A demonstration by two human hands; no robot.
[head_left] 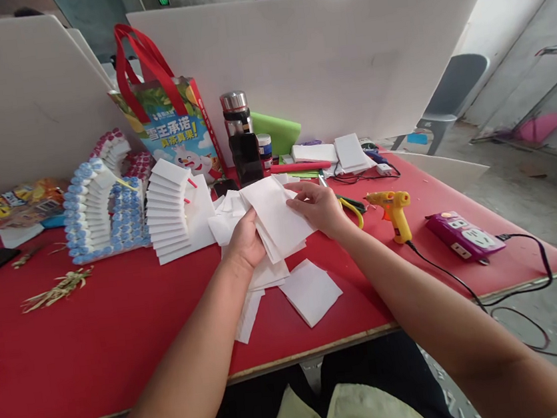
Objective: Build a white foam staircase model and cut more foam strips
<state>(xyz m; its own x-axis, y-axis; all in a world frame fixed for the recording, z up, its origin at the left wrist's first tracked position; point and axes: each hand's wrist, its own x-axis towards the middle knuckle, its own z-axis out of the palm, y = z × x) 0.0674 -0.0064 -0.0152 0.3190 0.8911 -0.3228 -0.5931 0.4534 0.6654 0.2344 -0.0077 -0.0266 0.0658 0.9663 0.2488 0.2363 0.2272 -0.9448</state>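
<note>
Between both hands I hold a few white paper sheets (279, 215), tilted above a loose pile. My left hand (246, 241) grips their left edge, thumb on top. At the upper right edge, my right hand (319, 209) pinches the sheets between thumb and fingers. Below them on the table lie more white papers (268, 274), and one separate folded piece (312, 292) rests nearer the front edge. Left of my left hand stands a fanned stack of white folded pieces (167, 211) with small red strips on it.
A yellow glue gun (395, 212) and a purple power strip (462, 235) with a black cord lie at right. Scissors (352, 212) sit by my right hand. A printed bag (168, 124), a steel flask (236, 113) and a blue-white paper model (107, 208) stand behind.
</note>
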